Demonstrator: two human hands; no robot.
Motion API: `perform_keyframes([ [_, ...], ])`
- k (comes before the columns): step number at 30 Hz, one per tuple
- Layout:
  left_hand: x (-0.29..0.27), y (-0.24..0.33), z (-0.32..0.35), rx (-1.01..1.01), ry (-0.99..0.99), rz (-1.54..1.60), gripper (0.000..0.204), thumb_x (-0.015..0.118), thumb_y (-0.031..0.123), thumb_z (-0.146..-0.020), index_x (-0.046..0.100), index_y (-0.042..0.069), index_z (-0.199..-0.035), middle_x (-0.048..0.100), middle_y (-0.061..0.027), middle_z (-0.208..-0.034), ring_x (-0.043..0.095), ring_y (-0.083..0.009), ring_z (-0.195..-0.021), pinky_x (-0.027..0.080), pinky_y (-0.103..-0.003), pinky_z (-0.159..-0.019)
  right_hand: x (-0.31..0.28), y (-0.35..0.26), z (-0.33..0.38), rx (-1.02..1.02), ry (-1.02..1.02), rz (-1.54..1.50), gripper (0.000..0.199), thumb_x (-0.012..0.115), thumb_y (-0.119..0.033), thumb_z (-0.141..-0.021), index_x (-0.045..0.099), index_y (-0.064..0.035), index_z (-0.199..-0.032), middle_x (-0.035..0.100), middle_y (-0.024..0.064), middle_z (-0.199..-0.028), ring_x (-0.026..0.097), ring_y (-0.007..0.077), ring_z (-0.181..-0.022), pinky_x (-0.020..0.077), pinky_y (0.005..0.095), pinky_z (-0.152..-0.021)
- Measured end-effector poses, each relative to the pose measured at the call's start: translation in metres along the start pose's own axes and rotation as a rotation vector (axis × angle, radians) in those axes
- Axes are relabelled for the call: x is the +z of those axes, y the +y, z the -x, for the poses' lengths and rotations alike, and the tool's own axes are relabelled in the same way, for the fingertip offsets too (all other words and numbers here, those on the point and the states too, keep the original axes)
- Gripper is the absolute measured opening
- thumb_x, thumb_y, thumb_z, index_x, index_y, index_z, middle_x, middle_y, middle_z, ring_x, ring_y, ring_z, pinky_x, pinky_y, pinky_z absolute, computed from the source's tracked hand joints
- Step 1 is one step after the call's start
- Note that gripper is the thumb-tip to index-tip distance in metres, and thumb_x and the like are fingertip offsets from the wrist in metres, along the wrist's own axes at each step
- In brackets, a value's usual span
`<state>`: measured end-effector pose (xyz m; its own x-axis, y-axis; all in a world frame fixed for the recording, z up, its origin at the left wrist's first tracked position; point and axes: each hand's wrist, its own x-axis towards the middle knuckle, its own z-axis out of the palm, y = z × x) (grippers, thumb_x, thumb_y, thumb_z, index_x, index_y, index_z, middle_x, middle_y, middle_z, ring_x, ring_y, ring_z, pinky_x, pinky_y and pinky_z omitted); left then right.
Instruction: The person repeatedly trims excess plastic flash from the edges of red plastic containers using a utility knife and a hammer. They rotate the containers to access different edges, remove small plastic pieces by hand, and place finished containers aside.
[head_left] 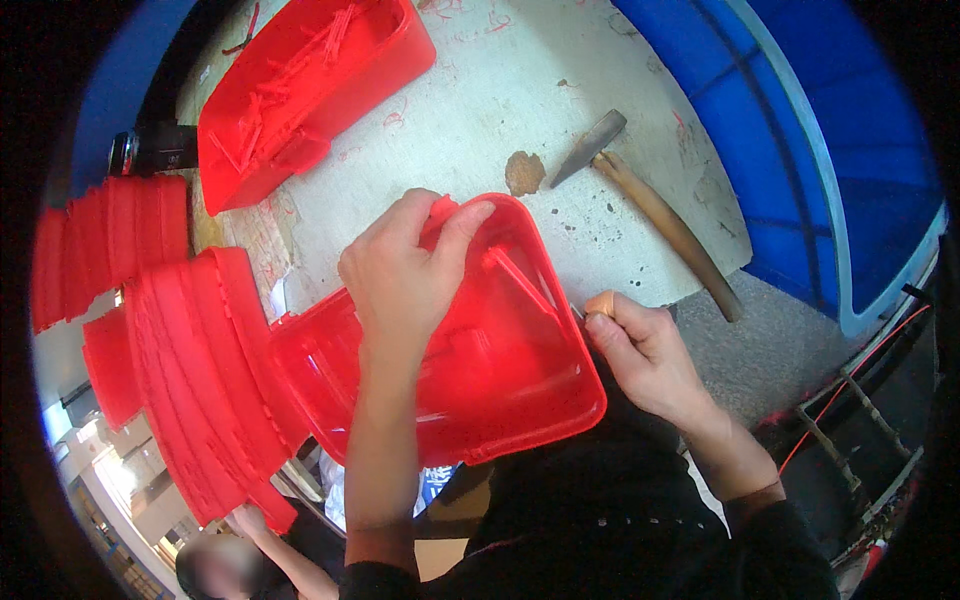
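A red translucent plastic tub (500, 370) lies in front of me, its open side toward the camera. My left hand (405, 270) grips its far rim, fingers curled over the edge. Beside the tub's right edge, my right hand (645, 355) is closed around a small tool with a light wooden handle (600, 302); its tip touches the tub's rim. A stack of similar red tubs (205, 380) leans at my left.
A hammer (650, 200) lies on the grey worktable (520, 90). Another red tub (310, 90) holding red plastic trimmings sits at the back left. More red stacks (110, 240) stand far left. A blue barrel (810, 140) curves on the right. Another person (240, 560) is below left.
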<state>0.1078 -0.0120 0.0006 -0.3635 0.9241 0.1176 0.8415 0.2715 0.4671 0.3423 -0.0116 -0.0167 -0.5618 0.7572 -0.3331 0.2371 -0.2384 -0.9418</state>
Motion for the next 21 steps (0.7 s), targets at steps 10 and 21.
perform_keyframes([
  [10, -0.002, 0.006, 0.000, -0.010, 0.026, -0.029, 0.035, 0.078, 0.039, -0.084, 0.069, 0.006, -0.081, 0.068, -0.0128, -0.070, 0.065, -0.0291, -0.062, 0.049, -0.039, -0.057, 0.000, -0.006, -0.033, -0.006, 0.000, -0.084, 0.021, 0.051, -0.016, -0.103, 0.063, 0.0009, -0.096, 0.059, 0.0055, -0.069, 0.053, 0.0081, -0.068, 0.0471, 0.0286, -0.063],
  [21, 0.000, 0.000, -0.002, 0.022, 0.033, -0.107, 0.041, 0.073, 0.046, -0.086, 0.067, 0.006, -0.077, 0.069, -0.0127, -0.070, 0.067, -0.0332, -0.064, 0.050, -0.042, -0.056, -0.006, -0.003, 0.006, -0.034, -0.028, 0.093, 0.018, 0.052, -0.013, -0.102, 0.062, 0.0007, -0.096, 0.060, 0.0103, -0.069, 0.057, 0.0100, -0.065, 0.0481, 0.0289, -0.062],
])
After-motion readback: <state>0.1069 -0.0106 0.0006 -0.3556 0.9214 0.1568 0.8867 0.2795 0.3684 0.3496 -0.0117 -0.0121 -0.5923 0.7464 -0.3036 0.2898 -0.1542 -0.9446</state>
